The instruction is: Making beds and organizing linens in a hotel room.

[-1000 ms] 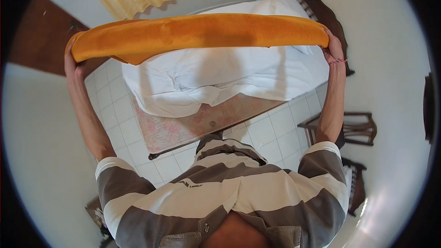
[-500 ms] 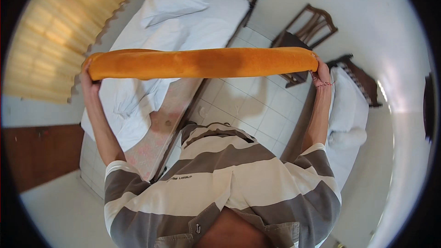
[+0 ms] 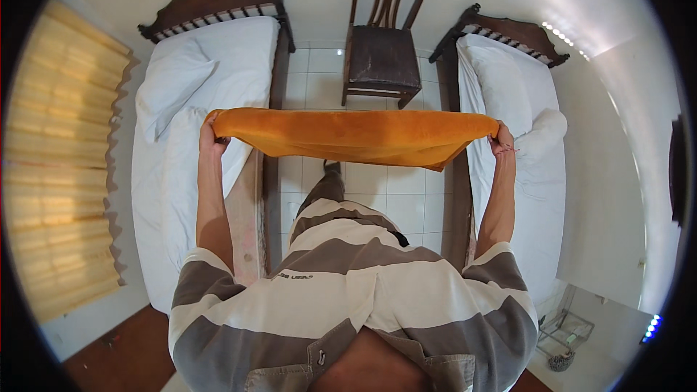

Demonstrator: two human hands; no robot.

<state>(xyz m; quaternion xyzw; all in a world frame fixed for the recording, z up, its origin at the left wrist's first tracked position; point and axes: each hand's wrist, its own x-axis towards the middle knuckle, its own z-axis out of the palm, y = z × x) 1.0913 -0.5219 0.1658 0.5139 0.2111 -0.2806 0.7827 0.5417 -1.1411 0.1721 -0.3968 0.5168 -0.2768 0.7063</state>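
An orange, velvety cloth (image 3: 348, 134) is stretched out in front of me at arm's length, sagging along its lower edge with one corner hanging toward the right. Its left end is gripped by my left hand (image 3: 212, 138), which is closed over the left bed. My right hand (image 3: 501, 141), with a thin red string on the wrist, is closed on the opposite end, beside the right bed. The far side of the cloth and some of my fingers are hidden.
A left bed (image 3: 243, 51) and a right bed (image 3: 543, 196) with white sheets and pillows flank the tiled floor (image 3: 406, 207). Ahead, a dark wooden chair (image 3: 383, 58) stands against the wall. Yellow curtains (image 3: 65, 160) hang at the left; a metal rack (image 3: 566, 330) stands lower right.
My view has turned, so the chair now stands straight ahead between the beds. The cloth was a thick, rounded band; its lower edge now droops, and my hands are slightly closer together.
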